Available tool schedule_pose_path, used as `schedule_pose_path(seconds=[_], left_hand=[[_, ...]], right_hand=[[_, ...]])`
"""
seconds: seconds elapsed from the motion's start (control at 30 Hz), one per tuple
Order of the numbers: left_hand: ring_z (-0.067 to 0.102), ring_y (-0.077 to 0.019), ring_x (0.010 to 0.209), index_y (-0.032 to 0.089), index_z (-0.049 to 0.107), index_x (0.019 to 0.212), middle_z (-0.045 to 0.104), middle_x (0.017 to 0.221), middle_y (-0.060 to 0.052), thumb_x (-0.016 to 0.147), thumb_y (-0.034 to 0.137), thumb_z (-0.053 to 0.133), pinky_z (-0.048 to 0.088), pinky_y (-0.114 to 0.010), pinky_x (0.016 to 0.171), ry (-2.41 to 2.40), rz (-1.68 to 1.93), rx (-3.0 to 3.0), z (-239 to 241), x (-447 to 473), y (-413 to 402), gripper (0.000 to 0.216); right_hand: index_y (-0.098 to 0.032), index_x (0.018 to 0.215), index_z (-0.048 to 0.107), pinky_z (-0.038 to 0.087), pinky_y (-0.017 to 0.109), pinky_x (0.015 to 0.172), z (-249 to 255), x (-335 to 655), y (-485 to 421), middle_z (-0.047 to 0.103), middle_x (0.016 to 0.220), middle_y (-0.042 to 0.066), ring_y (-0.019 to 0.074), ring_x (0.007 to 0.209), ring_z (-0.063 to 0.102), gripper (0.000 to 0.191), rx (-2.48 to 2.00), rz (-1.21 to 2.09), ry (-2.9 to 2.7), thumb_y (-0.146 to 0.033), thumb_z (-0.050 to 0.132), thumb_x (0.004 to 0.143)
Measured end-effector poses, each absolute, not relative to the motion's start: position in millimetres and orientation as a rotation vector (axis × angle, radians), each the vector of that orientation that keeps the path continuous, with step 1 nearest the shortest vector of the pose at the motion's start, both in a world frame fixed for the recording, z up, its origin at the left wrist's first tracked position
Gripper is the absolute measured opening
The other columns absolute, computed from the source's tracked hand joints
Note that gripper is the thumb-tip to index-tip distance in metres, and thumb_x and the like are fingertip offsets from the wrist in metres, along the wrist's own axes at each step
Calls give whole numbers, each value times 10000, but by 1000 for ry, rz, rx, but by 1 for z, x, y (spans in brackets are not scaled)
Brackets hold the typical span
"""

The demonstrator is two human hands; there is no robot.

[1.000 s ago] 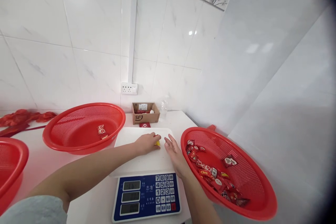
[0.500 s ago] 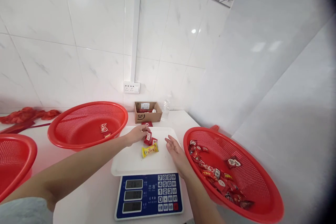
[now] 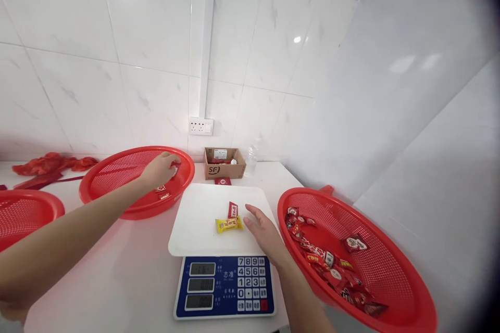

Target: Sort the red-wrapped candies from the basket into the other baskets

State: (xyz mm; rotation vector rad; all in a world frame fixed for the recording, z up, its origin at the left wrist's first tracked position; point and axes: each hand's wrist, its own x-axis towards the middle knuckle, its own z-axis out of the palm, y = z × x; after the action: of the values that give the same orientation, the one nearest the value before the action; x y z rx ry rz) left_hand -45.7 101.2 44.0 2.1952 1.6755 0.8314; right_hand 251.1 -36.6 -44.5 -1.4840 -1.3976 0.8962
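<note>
My left hand [image 3: 162,168] is over the inside of the left red basket [image 3: 94,181], its fingers closed on a small red-and-white wrapped snack [image 3: 175,169] that mostly hides behind them. Below it a few red-and-white packets [image 3: 161,189] lie in that basket. On the white scale tray [image 3: 191,229] rest a yellow wrapped bar [image 3: 228,225] and, touching its top edge, a red packet [image 3: 233,210]. My right hand [image 3: 263,231] hovers just right of these two, fingers apart and holding nothing. In front of the tray is the scale's blue keypad panel [image 3: 224,287].
To the right a tilted red basket [image 3: 398,255] holds many red packets. At the back stand a cardboard box [image 3: 225,170] and a clear plastic bottle [image 3: 252,157], with a red packet [image 3: 222,181] before the box. Another red basket [image 3: 31,213] and red netting [image 3: 50,164] are at left.
My left hand has moved left from the scale tray to the left basket, carrying a red packet. My right hand stays beside the yellow bar. The view has shifted slightly.
</note>
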Motion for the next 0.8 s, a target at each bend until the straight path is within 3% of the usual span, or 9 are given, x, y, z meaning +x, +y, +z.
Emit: schedule_pose_path(seconds=[0.1,0.23,0.37,0.47,0.57,0.8], left_hand=[[512,-330,1098,161,614,1001,559,1165,-121,842,259,441,431,-447,877,1629,731,2330,37,-44,90,255],[550,-262,1086,207,614,1055,612,1157,-83,864,397,462,425,-381,933,1293,499,2506,14,-1,59,309],[568,-259,1075,232,538,1196,618,1159,-91,838,484,506,467,-365,868,1019,312,2595,-5,48,31,439],[571,-277,1069,220,501,1230,612,1171,-100,797,393,589,468,-378,852,909,225,2646,-12,69,21,474],[549,-254,1114,241,500,1219,599,1204,-72,824,233,541,452,-359,878,888,191,2676,-14,74,21,397],[573,-248,1071,237,463,1252,582,1203,-87,879,253,426,463,-348,841,1279,268,2604,2,29,41,375]], right_hand=[[-185,1245,543,296,427,1096,-42,248,-37,520,1358,92,239,1290,430,485,-1505,871,-1440,-393,558,807],[-178,1233,552,310,412,1089,-42,247,-36,539,1337,90,231,1271,453,463,-1519,842,-1475,-374,546,814],[-193,1209,567,340,421,1071,-44,248,-35,566,1310,79,227,1237,489,429,-1520,823,-1483,-372,541,820],[-197,1193,581,348,415,1065,-46,249,-35,581,1293,76,228,1222,503,426,-1518,812,-1475,-388,547,815],[-194,1182,591,344,409,1068,-46,250,-35,592,1281,77,232,1217,507,429,-1514,813,-1458,-395,560,804],[-214,1182,589,341,414,1066,-46,251,-36,583,1291,73,241,1231,493,439,-1490,872,-1422,-429,567,800]])
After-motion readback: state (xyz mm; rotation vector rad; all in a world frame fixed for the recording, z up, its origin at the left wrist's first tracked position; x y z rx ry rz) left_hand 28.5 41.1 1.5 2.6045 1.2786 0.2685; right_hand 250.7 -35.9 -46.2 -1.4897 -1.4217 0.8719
